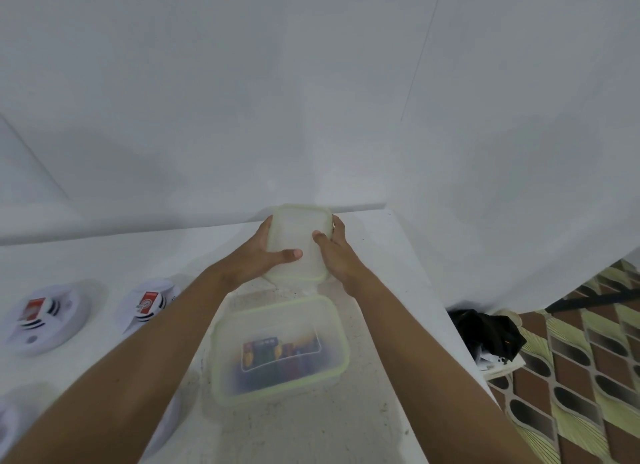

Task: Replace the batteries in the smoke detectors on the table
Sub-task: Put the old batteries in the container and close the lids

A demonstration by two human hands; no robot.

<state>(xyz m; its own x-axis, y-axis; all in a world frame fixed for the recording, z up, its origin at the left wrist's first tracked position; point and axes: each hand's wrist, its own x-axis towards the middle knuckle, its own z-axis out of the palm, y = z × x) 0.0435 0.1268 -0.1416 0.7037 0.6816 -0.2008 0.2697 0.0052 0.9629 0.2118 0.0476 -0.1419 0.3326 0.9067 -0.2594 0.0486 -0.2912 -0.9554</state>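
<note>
**Holding the far container, detectors not yet touched**

Gripping from both sides, the left hand (266,252) and the right hand (337,256) are clamped on a small translucent container (298,242) at the far end of the table (391,325). Each thumb lies across its top and the fingers wrap its edges. Whether the hands are pressing on a lid, prying one off, or only holding the box cannot be told, and nothing inside it shows.

Just nearer the person, a larger translucent box (277,351) with a green rim sits between the forearms. Through its cloudy top a pack of batteries (280,354) shows, dark with coloured print; whether these are new or spent cannot be read.

To the left, well apart from the hands, lie the smoke detectors. One detector (45,316) and a second detector (149,302) each show a red-labelled block in the open middle, probably a battery, though the blur forbids certainty. A white shape at the bottom left edge may be another unit.

My judgement: the task is early. The batteries remain boxed, no detector is in hand, and every swap appears left to do.
</note>
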